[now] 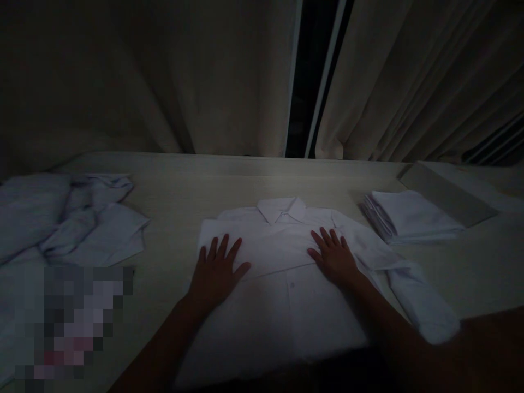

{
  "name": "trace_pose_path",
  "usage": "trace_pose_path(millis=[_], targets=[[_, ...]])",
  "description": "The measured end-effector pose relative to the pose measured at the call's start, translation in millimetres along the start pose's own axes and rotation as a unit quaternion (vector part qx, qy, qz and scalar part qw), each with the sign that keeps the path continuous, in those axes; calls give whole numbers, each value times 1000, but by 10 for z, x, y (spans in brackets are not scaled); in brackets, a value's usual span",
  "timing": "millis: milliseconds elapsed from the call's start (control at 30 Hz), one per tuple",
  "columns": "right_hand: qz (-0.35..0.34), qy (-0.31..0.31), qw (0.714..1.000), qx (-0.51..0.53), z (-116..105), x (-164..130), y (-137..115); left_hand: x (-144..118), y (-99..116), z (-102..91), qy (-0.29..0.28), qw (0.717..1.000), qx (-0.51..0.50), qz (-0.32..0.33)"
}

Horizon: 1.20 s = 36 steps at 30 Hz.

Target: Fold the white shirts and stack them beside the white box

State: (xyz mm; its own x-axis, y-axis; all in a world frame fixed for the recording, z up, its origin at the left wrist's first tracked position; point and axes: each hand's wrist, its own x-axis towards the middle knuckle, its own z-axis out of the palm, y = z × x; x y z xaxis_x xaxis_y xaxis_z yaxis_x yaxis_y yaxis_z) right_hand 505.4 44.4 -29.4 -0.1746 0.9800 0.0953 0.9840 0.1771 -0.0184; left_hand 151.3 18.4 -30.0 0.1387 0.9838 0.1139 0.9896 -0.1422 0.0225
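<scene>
You're pressing both hands flat on a white collared shirt [282, 273] that is lying face-up, buttons showing, on the pale wooden table [180, 191]. The shirt is sitting at table centre, right in front of you. Its long axis is running from you toward the curtains [213, 76]: collar pointing away from you, hem coming back to the near table edge and dropping into shadow. Your left hand [216, 270] is lying palm-down with fingers spread apart, covering the shirt's left edge just below the shoulder, thumb angled inward toward the placket. Your right hand [333, 256] is also lying palm-down, fingers loosely fanned, resting on the chest to the right of the button line; neither hand is gripping any cloth. The left side of the shirt is looking squared off, apparently folded in, though the light is too dim to confirm. The right sleeve [413, 295] is trailing out past your right forearm, running diagonally toward the near right, cuff end lying on the table. A stack of folded white garments [409, 221] is sitting well to the right, with a flat grey box [446, 194] just behind it. A heap of unfolded pale shirts [69, 218] is lying well apart on the left.
</scene>
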Motion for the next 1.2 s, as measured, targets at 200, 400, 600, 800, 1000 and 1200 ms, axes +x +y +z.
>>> trace_pose_path(millis=[200, 400, 600, 800, 1000, 1200], targets=[[-6, 13, 1000, -9, -14, -28, -4, 31, 44, -105, 5, 999, -31, -17], [-4, 108, 994, -32, -116, -37, 29, 214, -666, -594, 78, 961, -158, -213], [-16, 105, 994, -21, -55, -33, 35, 97, -993, -667, -195, 935, -226, -190], [-9, 44, 999, 11, -20, -42, -138, 28, -928, -502, -193, 948, -168, -191], [3, 28, 1000, 8, 53, -60, -216, -28, -898, -562, -175, 943, -203, -196], [2, 47, 999, 1, 91, -57, -213, -78, -903, -563, -156, 922, -286, -208]])
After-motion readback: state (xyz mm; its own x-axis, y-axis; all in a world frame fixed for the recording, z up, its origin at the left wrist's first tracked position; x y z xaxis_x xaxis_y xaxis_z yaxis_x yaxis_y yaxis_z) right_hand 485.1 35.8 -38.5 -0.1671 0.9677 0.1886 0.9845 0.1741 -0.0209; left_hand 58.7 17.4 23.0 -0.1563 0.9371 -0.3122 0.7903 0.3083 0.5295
